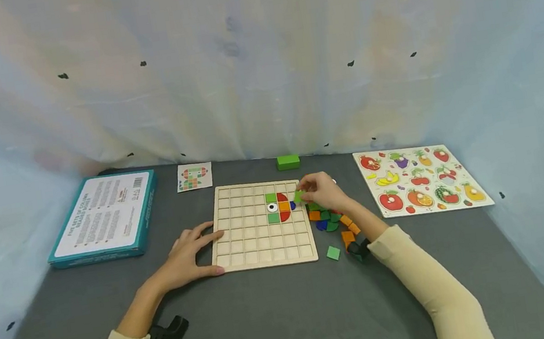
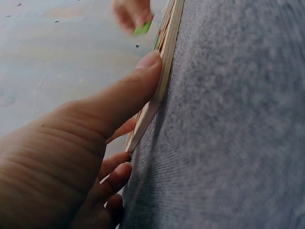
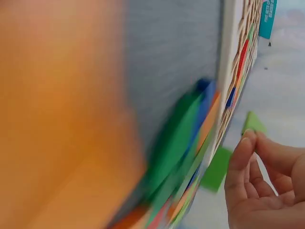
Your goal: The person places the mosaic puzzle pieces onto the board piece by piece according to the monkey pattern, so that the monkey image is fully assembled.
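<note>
A wooden grid board (image 1: 247, 249) lies on the grey tabletop. My left hand (image 1: 187, 258) touches its left side, thumb at the near left corner and fingers spread along the edge. In the left wrist view, the thumb (image 2: 128, 95) rests against the board's rim. Between thumb and index fingertips, my right hand (image 1: 324, 192) pinches a light green tile (image 3: 253, 122) just above the board's right edge. Set in the grid are green tiles, an eye tile (image 1: 272, 208), red curved pieces (image 1: 282, 197), an orange square (image 1: 284, 206) and a blue piece (image 1: 292, 205).
Loose coloured tiles (image 1: 330, 216) are heaped right of the board, with one green square (image 1: 333, 253) apart. Behind stand a pattern card (image 1: 194, 176) and a green block (image 1: 288, 162). A teal box (image 1: 99, 216) lies left, a fruit puzzle board (image 1: 421, 179) right.
</note>
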A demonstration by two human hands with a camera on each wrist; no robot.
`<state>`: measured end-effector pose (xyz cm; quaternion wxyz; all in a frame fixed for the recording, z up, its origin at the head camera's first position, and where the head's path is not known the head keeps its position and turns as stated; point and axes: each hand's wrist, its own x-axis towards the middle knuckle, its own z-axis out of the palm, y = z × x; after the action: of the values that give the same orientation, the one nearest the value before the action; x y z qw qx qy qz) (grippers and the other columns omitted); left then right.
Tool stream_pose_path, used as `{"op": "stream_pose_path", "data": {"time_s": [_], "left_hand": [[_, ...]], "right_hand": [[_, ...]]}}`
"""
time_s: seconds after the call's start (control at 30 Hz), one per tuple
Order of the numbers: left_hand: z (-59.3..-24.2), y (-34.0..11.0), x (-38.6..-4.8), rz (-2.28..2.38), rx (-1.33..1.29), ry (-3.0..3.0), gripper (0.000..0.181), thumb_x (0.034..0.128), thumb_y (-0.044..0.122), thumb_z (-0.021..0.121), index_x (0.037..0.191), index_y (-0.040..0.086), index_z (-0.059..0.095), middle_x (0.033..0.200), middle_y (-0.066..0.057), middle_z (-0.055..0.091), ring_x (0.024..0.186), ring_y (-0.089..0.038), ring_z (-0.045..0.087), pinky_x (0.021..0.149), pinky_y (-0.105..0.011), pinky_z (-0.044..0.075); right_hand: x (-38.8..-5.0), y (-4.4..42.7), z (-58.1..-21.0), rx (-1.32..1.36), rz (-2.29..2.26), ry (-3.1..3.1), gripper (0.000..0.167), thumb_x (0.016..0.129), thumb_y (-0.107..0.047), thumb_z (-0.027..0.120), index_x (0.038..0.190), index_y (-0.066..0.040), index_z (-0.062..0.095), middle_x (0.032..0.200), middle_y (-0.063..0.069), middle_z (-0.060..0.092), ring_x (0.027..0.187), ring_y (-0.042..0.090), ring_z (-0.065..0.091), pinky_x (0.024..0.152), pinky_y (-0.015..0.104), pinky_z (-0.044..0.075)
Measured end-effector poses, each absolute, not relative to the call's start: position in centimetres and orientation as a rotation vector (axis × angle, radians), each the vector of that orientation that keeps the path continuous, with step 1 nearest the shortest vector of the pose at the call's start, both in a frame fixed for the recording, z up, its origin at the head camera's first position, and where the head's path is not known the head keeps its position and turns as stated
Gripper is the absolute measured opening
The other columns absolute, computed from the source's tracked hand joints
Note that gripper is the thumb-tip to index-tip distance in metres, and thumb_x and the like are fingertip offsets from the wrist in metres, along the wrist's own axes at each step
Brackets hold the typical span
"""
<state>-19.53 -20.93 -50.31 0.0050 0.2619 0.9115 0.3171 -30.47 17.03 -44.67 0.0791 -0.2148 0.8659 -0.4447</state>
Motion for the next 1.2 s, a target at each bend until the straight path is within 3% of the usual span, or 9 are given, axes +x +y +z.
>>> {"op": "stream_pose_path", "data": {"time_s": [0.2, 0.43, 0.7, 0.97, 1.2], "left_hand": [[-50.3, -21.1, -19.5, 0.995, 0.826, 2.857, 0.085, 0.0773, 0.054, 0.081, 0.147, 0.015, 0.051, 0.157, -0.016, 0.032, 0.124, -0.034, 0.036, 0.095, -0.065, 0.028], [-50.3, -21.2, -19.6, 0.981, 0.801, 2.852, 0.087, 0.0763, 0.056, 0.081, 0.148, 0.018, 0.050, 0.158, -0.014, 0.031, 0.125, -0.033, 0.035, 0.098, -0.063, 0.027], [-50.4, -21.1, -19.6, 0.972, 0.782, 2.848, 0.088, 0.0755, 0.058, 0.081, 0.148, 0.019, 0.051, 0.158, -0.012, 0.031, 0.126, -0.030, 0.035, 0.098, -0.063, 0.027], [-50.4, -21.2, -19.5, 0.969, 0.778, 2.861, 0.087, 0.0764, 0.057, 0.080, 0.148, 0.017, 0.051, 0.158, -0.014, 0.032, 0.124, -0.032, 0.036, 0.097, -0.063, 0.028], [-50.3, -21.1, -19.5, 0.977, 0.785, 2.855, 0.088, 0.0758, 0.057, 0.081, 0.148, 0.017, 0.051, 0.158, -0.014, 0.032, 0.124, -0.031, 0.036, 0.096, -0.063, 0.029]], "right_hand": [[-33.6, 11.0, -44.7, -0.693, -1.368, 2.481, 0.017, 0.094, 0.004, 0.064, 0.109, 0.008, 0.069, 0.093, 0.018, 0.065, 0.074, 0.029, 0.065, 0.067, 0.035, 0.054], [-33.7, 7.5, -45.3, -0.662, -1.174, 2.654, 0.011, 0.092, -0.001, 0.069, 0.101, 0.000, 0.076, 0.098, 0.013, 0.070, 0.088, 0.024, 0.061, 0.074, 0.032, 0.050], [-32.6, 7.0, -45.0, -0.712, -0.767, 2.871, 0.015, 0.090, -0.016, 0.076, 0.104, -0.012, 0.080, 0.093, 0.004, 0.072, 0.082, 0.018, 0.064, 0.065, 0.028, 0.048], [-32.0, 6.4, -44.3, -0.864, -0.631, 2.913, 0.009, 0.092, -0.010, 0.073, 0.096, -0.009, 0.081, 0.098, 0.005, 0.075, 0.086, 0.020, 0.069, 0.068, 0.029, 0.054], [-33.3, 10.5, -43.4, -0.653, -0.682, 2.954, 0.014, 0.096, -0.013, 0.068, 0.102, -0.010, 0.080, 0.102, 0.006, 0.075, 0.089, 0.022, 0.068, 0.073, 0.036, 0.053]]}}
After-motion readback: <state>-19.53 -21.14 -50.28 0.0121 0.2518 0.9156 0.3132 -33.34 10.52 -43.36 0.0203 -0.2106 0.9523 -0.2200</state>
